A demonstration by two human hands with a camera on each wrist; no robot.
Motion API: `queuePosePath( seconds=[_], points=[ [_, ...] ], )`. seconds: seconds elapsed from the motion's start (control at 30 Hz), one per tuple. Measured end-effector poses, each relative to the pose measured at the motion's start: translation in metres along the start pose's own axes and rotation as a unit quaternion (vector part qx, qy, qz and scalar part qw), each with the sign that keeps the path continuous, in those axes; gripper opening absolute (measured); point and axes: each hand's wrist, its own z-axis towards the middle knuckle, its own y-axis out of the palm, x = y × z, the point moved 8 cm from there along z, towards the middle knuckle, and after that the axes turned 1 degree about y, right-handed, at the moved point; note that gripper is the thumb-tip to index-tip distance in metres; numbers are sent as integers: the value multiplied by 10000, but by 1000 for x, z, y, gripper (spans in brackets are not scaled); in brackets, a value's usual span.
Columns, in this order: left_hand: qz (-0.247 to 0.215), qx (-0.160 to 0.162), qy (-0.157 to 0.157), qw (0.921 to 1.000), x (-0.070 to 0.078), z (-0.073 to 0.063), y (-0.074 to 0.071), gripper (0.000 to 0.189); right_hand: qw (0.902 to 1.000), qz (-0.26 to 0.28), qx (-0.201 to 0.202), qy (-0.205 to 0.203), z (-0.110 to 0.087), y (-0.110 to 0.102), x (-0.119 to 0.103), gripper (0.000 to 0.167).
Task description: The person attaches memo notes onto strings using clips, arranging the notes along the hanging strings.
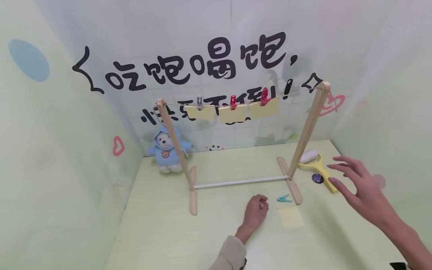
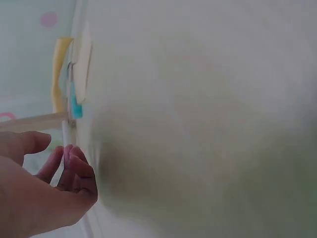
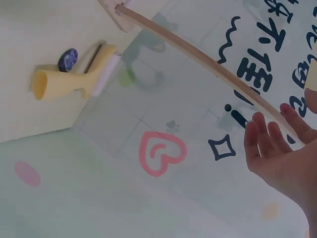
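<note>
My left hand (image 1: 255,213) rests near the table surface with loosely curled fingers and holds nothing. To its right lie a teal clothespin (image 1: 284,199) and a yellow sticky note (image 1: 291,217). My right hand (image 1: 368,193) is raised in the air at the right, thumb and fingers spread apart and nothing between them. A wooden rack (image 1: 308,131) carries a string, on which two red clothespins (image 1: 233,102) and one grey clothespin (image 1: 199,103) hold three yellow notes (image 1: 233,113). In the right wrist view the right hand (image 3: 282,153) appears in front of a rack post.
A yellow lint roller (image 1: 322,170) and a dark round disc (image 1: 317,178) lie beyond the rack's right foot. A plush toy in a blue hoodie (image 1: 168,155) sits behind the left post. A white bar (image 1: 241,182) joins the two feet. Printed cloth walls surround the table (image 1: 152,232).
</note>
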Motion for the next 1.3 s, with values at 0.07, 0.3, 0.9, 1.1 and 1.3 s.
queuePosePath(
  seconds=[0.07,0.3,0.9,1.1,1.3],
  points=[
    [342,-40,-154,9993,5,-10,7,19,9996,115,-135,218,-8,9,4,30],
    [2369,405,236,9704,20,-24,29,53,9960,328,-577,601,-28,44,11,34],
    [2611,257,-40,9650,8,-26,45,56,9903,-55,-1002,964,-82,155,49,28],
    [2386,39,-218,9709,10,-25,41,49,9869,-536,-1133,1014,-90,162,56,36],
    [2382,-175,-244,9708,19,-23,30,44,9841,-106,-1330,1175,-104,179,83,38]
  ],
)
